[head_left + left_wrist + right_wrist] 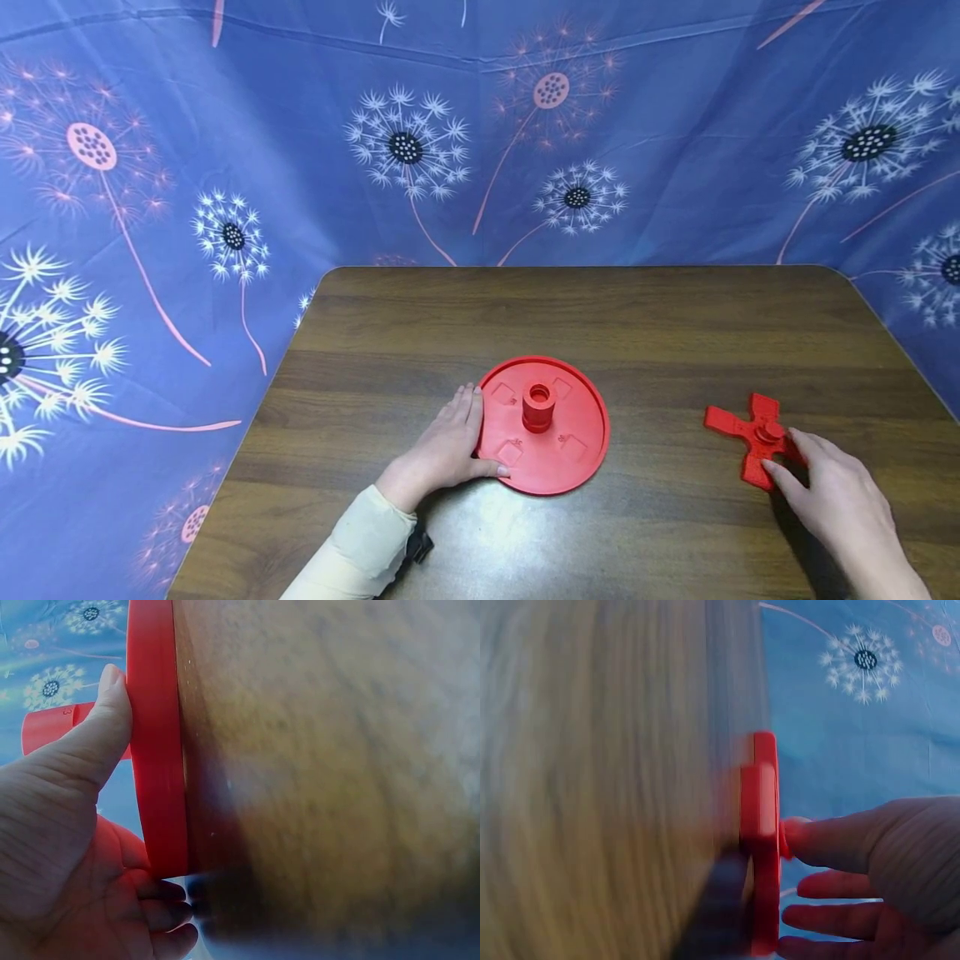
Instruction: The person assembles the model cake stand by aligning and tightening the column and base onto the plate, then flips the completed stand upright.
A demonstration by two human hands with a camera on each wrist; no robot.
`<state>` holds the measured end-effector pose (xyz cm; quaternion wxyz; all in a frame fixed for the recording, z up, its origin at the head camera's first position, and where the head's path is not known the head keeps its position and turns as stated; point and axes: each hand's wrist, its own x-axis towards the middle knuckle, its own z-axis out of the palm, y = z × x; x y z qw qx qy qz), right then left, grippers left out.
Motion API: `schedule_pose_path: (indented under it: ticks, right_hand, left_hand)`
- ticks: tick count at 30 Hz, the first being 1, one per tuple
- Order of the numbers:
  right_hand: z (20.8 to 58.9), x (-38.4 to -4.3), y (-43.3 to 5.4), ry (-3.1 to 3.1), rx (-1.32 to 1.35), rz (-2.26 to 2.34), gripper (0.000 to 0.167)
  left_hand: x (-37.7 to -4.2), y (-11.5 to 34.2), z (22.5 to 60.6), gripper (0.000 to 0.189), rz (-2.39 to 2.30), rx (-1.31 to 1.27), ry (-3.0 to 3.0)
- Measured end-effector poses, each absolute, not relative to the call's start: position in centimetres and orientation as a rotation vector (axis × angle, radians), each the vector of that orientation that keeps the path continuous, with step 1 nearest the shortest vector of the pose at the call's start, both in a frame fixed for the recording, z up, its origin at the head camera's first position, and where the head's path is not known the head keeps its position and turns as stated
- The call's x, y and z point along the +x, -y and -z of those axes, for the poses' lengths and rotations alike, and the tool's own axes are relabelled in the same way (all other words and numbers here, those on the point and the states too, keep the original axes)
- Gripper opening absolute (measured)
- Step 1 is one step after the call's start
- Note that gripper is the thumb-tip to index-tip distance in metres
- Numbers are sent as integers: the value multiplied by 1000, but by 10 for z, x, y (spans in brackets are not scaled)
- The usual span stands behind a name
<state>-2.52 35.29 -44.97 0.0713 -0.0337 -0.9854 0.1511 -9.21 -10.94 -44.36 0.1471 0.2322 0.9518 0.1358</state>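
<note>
A round red base (495, 458) with a raised rim and square recesses lies on the table, a hollow post (538, 408) upright at its middle. My left hand (450, 437) grips the base by its left edge. In the left wrist view, the thumb (112, 712) lies over the top face and the fingers are at the rim. Off to the right, my right hand (847, 492) holds a red four-armed cross piece (738, 425) with a round knob at its hub. Thumb and fingers straddle one arm, which they partly hide. Fingertip contact on the cross (761, 810) is only partly visible.
The brown wood-grain table (375, 333) has rounded far corners. A blue cloth (300, 125) printed with dandelions hangs behind it and along both sides. A black strap piece (420, 543) shows at the left wrist, beside a pale sleeve (367, 533).
</note>
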Motion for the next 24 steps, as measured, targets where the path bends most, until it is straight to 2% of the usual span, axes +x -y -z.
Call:
schedule_pose_path:
  ticks: [5,15,24]
  right_hand:
    - [454,-21,-362,2949,-88,-449,44]
    - [458,-27,-381,3042,-125,-398,53]
    - [457,-28,-388,3003,-136,-378,42]
  left_hand:
    - [-92,110,444,115,-404,694,-2755]
    - [-91,111,443,116,-435,690,-2755]
    - [-91,110,443,117,-427,676,-2744]
